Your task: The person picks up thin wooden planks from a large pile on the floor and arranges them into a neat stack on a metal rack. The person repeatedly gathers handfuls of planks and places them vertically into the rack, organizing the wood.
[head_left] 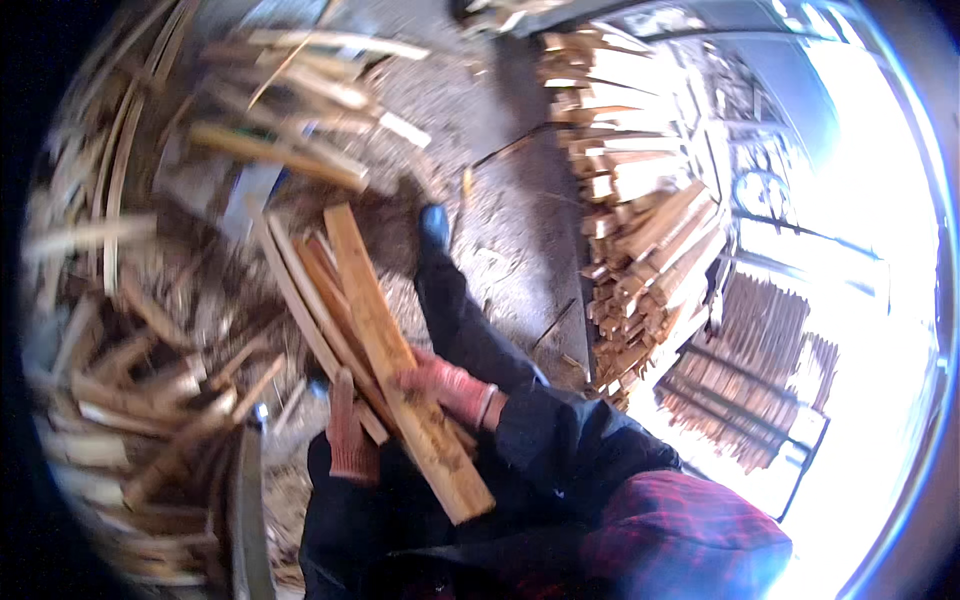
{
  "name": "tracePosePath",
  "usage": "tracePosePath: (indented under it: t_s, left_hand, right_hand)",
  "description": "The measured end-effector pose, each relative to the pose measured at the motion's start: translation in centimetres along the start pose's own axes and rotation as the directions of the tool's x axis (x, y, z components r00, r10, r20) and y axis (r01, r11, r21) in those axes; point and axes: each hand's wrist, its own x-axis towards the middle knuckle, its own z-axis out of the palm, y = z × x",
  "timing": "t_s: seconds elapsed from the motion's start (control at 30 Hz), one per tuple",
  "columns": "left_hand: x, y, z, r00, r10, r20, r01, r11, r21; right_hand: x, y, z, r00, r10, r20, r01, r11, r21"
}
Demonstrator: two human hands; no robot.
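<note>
Several wooden strips lie together over my lap, slanting from upper left to lower right. The widest, a flat wooden board (375,320), is on top. My right hand (452,388), in a pinkish-red knit glove, grips this board at its right edge, with its fingertips over the face. My left hand (352,435), in a similar glove, holds the narrower wooden strips (318,310) from their left side near the lower end. One of its digits points up along them, and the rest are hidden.
Loose wood pieces (160,420) are heaped at left, with more scattered strips (285,155) ahead, blurred. Stacked sticks (640,270) line a ledge at right. Beyond them, a metal rack (740,395) holds more wood. My dark-trousered leg (455,310) stretches forward over the dusty floor (520,215).
</note>
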Motion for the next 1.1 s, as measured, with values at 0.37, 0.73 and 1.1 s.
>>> tracePosePath:
  t_s: [0.37, 0.73, 1.1]
  left_hand:
    - [0.6, -7.3, 19.4, 0.992, -0.111, 0.056, 0.06, 0.822, 0.567]
    - [11.8, -17.9, 55.8, 0.581, -0.51, 0.635, -0.237, 0.64, 0.731]
    - [23.1, -11.0, 43.3, 0.975, 0.03, 0.221, -0.222, 0.047, 0.974]
  right_hand:
    - [-15.7, -9.0, -9.1, 0.93, -0.336, -0.153, 0.357, 0.924, 0.141]
    - [-25.7, -24.7, -25.7, 0.312, -0.681, -0.663, 0.926, 0.375, 0.051]
    - [-2.8, -40.5, -40.7, 0.495, -0.727, -0.476, 0.436, 0.682, -0.588]
